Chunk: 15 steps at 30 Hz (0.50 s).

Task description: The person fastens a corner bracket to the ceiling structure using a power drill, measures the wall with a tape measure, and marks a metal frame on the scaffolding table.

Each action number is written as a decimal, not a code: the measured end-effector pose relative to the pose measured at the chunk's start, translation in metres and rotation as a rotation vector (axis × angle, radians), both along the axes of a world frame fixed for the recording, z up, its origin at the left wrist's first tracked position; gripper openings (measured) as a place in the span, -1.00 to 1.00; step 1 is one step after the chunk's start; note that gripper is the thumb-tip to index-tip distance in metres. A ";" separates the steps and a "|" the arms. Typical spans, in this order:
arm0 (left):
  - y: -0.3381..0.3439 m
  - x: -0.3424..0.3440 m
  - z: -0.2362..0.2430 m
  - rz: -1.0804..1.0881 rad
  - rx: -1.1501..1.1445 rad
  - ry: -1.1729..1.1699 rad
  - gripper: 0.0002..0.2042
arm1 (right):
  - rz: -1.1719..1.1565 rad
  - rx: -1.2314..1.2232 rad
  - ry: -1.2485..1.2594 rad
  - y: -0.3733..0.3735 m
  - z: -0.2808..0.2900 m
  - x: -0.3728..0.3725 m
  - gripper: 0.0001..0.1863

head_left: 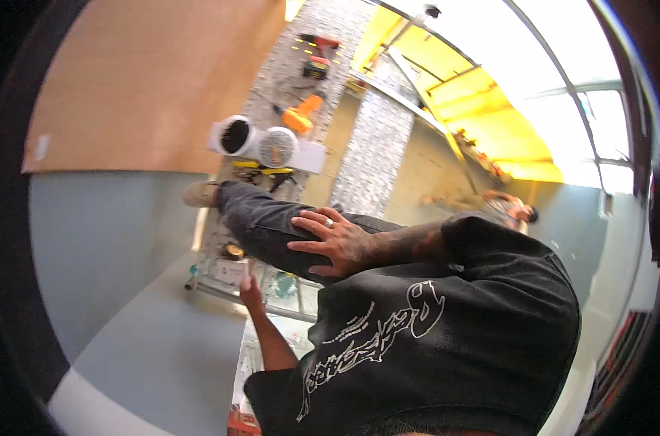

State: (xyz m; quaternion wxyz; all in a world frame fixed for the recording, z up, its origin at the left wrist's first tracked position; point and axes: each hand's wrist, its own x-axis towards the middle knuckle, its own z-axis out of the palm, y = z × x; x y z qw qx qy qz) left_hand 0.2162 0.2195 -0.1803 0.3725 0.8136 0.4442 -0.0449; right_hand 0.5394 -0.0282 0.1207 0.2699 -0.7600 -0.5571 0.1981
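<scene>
Grey wall [104,247], faded dark trousers [263,221]

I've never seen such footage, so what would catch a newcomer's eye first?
Probably the white-printed black T-shirt filling the lower middle, and the right hand spread on a dark trouser leg near the centre. Then the bright yellow panels at upper right, and an orange power tool at upper centre.
</scene>
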 end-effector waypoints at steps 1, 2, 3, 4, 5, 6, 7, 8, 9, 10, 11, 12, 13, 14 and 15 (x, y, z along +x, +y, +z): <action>0.007 -0.013 0.024 -0.008 -0.070 0.033 -0.61 | 0.047 0.059 0.004 0.006 0.003 0.001 -0.28; -0.008 0.000 0.052 0.249 -0.161 -0.114 -0.61 | 0.030 0.050 -0.027 0.006 0.000 0.004 -0.28; -0.024 0.015 0.088 0.499 -0.255 -0.266 -0.61 | 0.010 0.037 -0.053 0.006 0.001 0.006 -0.28; -0.013 -0.022 0.107 0.364 -0.044 -0.267 -0.61 | 0.059 0.064 -0.033 0.015 0.010 0.000 -0.29; -0.013 -0.018 0.140 0.351 0.039 -0.340 -0.57 | 0.090 0.091 -0.043 0.017 0.011 0.002 -0.29; -0.014 0.002 0.190 0.459 -0.002 -0.323 -0.55 | 0.078 0.065 -0.064 0.017 0.008 0.007 -0.30; -0.017 0.005 0.235 0.585 -0.030 -0.301 -0.54 | 0.085 0.049 -0.073 0.022 0.008 0.006 -0.30; -0.011 -0.025 0.258 0.590 0.105 -0.360 -0.53 | 0.128 0.059 -0.060 0.030 0.011 0.001 -0.30; -0.009 -0.042 0.285 0.583 0.228 -0.417 -0.53 | 0.179 0.090 -0.062 0.032 0.013 -0.001 -0.30; -0.012 -0.057 0.310 0.615 0.341 -0.475 -0.53 | 0.180 0.089 -0.074 0.036 0.015 -0.004 -0.30; -0.019 -0.058 0.354 0.651 0.462 -0.528 -0.53 | 0.189 0.092 -0.087 0.039 0.017 -0.006 -0.29; -0.027 -0.067 0.389 0.703 0.524 -0.532 -0.53 | 0.223 0.093 -0.080 0.042 0.023 -0.008 -0.30; -0.036 -0.077 0.421 0.688 0.660 -0.596 -0.54 | 0.284 0.140 -0.086 0.044 0.026 -0.012 -0.30; -0.051 -0.088 0.455 0.673 0.804 -0.649 -0.55 | 0.287 0.134 -0.084 0.044 0.027 -0.017 -0.30; -0.070 -0.080 0.492 0.727 0.874 -0.647 -0.55 | 0.291 0.129 -0.087 0.045 0.027 -0.019 -0.31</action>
